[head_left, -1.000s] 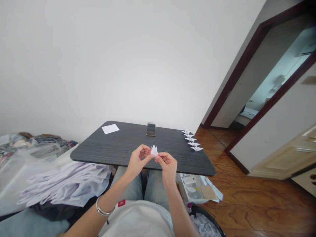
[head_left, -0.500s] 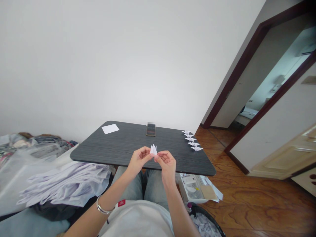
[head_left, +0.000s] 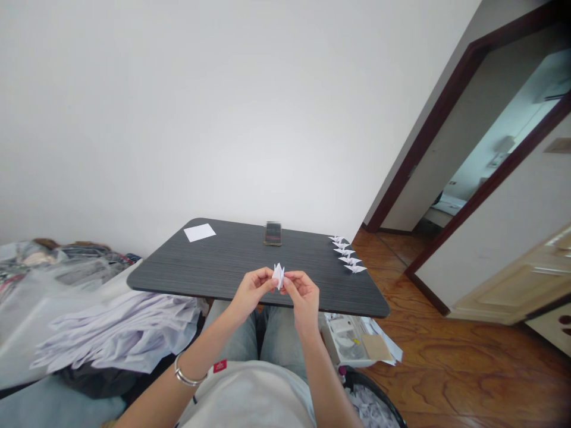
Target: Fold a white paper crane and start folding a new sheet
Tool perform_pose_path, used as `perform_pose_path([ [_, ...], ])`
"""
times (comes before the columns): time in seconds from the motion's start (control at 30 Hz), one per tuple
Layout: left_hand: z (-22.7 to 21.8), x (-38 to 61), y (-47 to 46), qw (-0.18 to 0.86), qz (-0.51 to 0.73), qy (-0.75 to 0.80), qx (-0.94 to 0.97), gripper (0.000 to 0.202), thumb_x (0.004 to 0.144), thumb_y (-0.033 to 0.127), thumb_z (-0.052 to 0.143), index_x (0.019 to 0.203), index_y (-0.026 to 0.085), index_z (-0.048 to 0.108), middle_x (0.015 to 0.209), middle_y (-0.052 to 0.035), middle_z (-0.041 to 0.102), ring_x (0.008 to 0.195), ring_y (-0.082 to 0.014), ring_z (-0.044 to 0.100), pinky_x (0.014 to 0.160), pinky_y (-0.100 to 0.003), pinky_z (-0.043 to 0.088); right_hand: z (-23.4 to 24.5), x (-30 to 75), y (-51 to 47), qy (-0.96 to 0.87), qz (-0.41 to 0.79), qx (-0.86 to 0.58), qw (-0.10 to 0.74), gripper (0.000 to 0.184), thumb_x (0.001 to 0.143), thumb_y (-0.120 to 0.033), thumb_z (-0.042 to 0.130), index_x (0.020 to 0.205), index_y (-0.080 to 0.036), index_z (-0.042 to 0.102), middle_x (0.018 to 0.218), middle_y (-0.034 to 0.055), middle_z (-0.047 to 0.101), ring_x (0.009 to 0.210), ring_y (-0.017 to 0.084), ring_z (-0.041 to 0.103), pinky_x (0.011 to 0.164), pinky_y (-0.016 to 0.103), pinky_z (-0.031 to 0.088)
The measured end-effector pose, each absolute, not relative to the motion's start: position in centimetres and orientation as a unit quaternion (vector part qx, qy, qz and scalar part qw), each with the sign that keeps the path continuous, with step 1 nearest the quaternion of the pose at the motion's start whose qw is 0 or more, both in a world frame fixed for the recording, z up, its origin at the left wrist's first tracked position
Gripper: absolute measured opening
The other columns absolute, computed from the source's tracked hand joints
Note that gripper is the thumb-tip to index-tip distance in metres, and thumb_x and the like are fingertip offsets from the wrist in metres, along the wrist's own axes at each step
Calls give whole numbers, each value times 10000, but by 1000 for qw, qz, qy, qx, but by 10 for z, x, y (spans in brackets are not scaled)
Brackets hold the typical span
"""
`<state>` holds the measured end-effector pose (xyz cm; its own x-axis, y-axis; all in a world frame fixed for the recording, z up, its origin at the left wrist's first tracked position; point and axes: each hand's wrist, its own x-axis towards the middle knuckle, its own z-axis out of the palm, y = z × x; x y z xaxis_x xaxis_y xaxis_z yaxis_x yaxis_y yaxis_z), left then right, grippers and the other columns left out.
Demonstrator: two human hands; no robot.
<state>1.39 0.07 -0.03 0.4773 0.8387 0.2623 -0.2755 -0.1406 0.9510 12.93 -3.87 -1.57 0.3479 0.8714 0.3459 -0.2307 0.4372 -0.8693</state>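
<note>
Clearly, hands (head_left: 252,289) pinch folded paper (head_left: 279,274) (red label (head_left: 220,367) unreadable).

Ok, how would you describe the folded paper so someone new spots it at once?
Find the dark table against the white wall, then the middle of its near side. There, two hands pinch the folded paper, small and white. Unlike the flat sheet and the row of cranes, it is held, points upward.

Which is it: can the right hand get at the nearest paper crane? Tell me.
Probably yes: only bare tabletop shows between the right hand and the nearest paper crane. But that hand and the left hand both pinch the folded paper, so the right must likely let go first.
</note>
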Motion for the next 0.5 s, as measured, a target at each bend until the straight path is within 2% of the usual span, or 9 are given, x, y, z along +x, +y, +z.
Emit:
perform_pose_path([
  [0.27,1,14,1,625,430,224,612,217,654,324,669,639,120,599,589,7,546,553,-89,446,561,-203,347,-11,140,-36,-511,281,-398,708,88,682,-258,635,736,-189,647,701,6,525,591,111,504,442,195,409],
  [0.5,-2,11,4,618,416,230,626,241,653,346,666,633,117,594,582,7,536,551,-90,436,551,-202,334,-3,146,-38,-556,331,-409,643,75,710,-249,607,731,-197,657,709,5,519,590,111,496,426,190,405],
])
